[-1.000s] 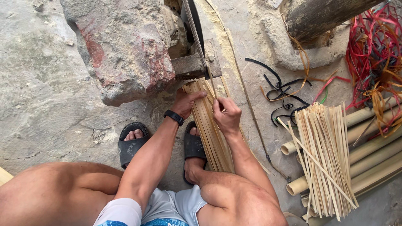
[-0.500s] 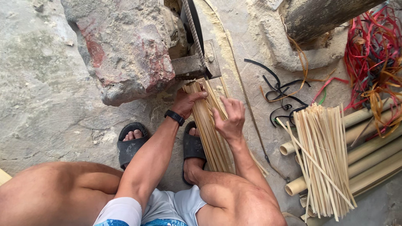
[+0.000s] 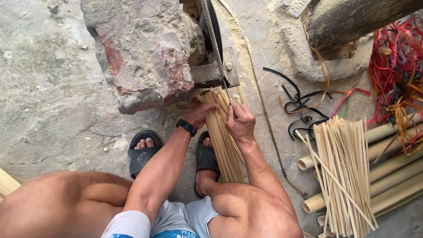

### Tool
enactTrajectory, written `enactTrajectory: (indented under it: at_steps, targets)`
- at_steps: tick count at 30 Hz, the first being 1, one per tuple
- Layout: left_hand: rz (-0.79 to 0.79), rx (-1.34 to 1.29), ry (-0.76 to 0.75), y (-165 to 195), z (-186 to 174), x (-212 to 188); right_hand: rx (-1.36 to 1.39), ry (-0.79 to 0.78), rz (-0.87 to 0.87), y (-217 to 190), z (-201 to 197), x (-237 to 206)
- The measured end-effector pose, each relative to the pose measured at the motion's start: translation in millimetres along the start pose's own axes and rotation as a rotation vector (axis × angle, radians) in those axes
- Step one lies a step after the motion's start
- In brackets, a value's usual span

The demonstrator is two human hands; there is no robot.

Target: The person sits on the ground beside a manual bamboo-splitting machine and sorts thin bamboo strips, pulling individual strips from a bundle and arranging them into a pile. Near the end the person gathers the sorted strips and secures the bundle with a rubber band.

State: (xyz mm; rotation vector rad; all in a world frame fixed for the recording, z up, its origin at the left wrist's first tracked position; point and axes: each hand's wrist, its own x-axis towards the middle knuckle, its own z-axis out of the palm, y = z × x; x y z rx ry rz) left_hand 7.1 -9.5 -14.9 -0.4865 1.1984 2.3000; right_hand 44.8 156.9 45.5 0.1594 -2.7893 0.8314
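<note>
The bundle of bamboo strips [image 3: 222,141] lies on the ground against the metal blade [image 3: 215,42] by the big rock [image 3: 141,48], the left hand [image 3: 199,113] closed on its top, while the right hand [image 3: 240,123], a moment ago lower, now pinches one strip near the blade.

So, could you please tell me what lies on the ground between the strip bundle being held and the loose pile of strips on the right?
In the head view, black straps and a thin cord lie between the held bundle and the loose pile.
</note>
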Motion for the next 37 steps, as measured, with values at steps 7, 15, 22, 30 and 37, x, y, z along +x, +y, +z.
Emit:
enactTrajectory:
  at_steps: [7, 15, 22, 30, 37]
  targets:
    - [0.053, -0.016, -0.01, 1.8, 8.5, 2.9, -0.066, -0.007, -0.015, -2.1, 18.8, 33.7]
    - [0.009, -0.048, -0.022, 11.0, 14.8, -9.9, -0.188, 0.026, -0.196, 5.4, -30.6, -38.3]
    - [-0.001, -0.048, -0.104, 9.1, 12.6, -10.9, -0.013, -0.11, 0.083, 12.9, 4.5, -22.3]
    - [0.028, -0.005, 0.002, 9.6, 4.3, -10.1, -0.065, -0.109, 0.044, 5.4, 22.5, 16.2]
    - [0.0, 0.041, 0.0, 11.1, 7.9, -13.0, -0.054, -0.132, 0.0, -2.2, -26.5, -48.7]
